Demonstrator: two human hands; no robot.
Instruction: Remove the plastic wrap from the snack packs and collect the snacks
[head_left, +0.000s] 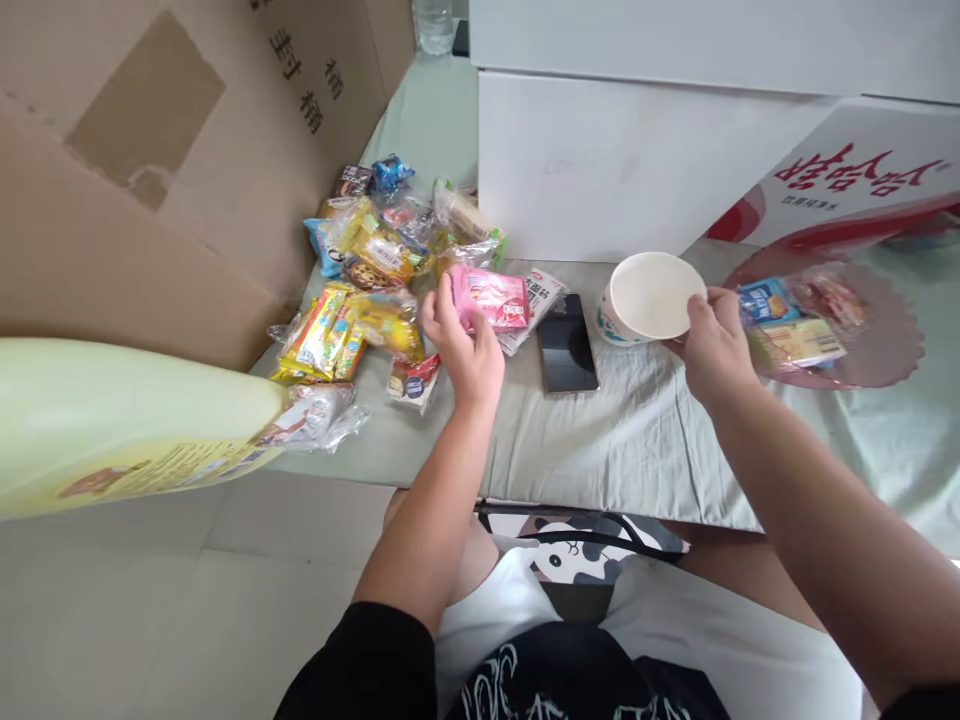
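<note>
My left hand (465, 345) pinches a pink snack packet (495, 297) at the edge of a pile of wrapped snacks (367, 280) on the pale green cloth. My right hand (712, 340) grips the rim of a white paper bowl (649, 295), which is tilted with its opening facing me. A black phone (566, 345) lies flat between my two hands. To the right of the bowl, a clear pink scalloped plate (885, 340) holds a few snack packets (787, 320).
A large cardboard box (150, 170) stands at the left. White boxes (615, 160) and a red-lettered carton (847, 180) line the back. A pale yellow bag (112, 420) lies at the near left. A clear bottle (433, 25) stands at the far back.
</note>
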